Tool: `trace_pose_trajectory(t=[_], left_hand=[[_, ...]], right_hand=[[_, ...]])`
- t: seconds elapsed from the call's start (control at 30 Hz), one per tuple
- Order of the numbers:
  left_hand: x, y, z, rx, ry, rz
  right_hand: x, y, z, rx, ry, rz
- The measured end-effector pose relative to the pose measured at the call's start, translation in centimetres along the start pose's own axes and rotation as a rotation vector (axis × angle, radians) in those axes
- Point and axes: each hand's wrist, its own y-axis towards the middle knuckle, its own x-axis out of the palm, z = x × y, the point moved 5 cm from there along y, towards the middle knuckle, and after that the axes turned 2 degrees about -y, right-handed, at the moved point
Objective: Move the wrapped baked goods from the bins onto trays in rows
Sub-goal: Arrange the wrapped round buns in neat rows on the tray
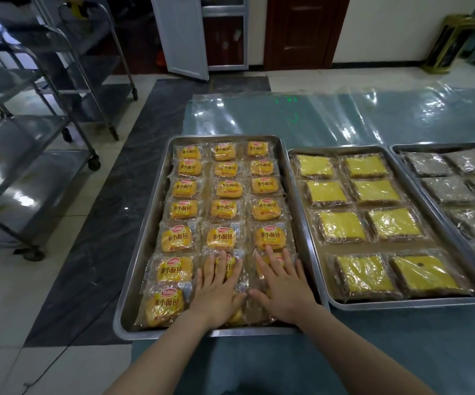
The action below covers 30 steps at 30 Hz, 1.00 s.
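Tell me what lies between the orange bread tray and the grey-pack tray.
A metal tray of yellow-topped wrapped cakes, two columns of four, lies there, per the head view.

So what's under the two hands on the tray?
Wrapped bread packets at the near end of the steel tray. The left hand lies flat on one, the right hand on another. Both packets are mostly covered, so their labels cannot be read.
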Motion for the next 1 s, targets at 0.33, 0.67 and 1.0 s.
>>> trace_pose_trajectory(t=[0.33, 0.67, 1.0], left_hand=[[-3.6, 1.2, -0.4, -0.039, -0.033, 0.225], [-8.4, 9.1, -1.4, -0.066, 0.010, 0.314], [-8.3, 12.9, -2.5, -0.150, 0.010, 0.303]], right_hand=[[-3.4, 4.7, 1.9, 0.032, 0.064, 0.113], [-5.6, 12.4, 2.8, -0.012, 0.058, 0.139], [-5.0, 15.6, 3.3, 0.065, 0.048, 0.118]])
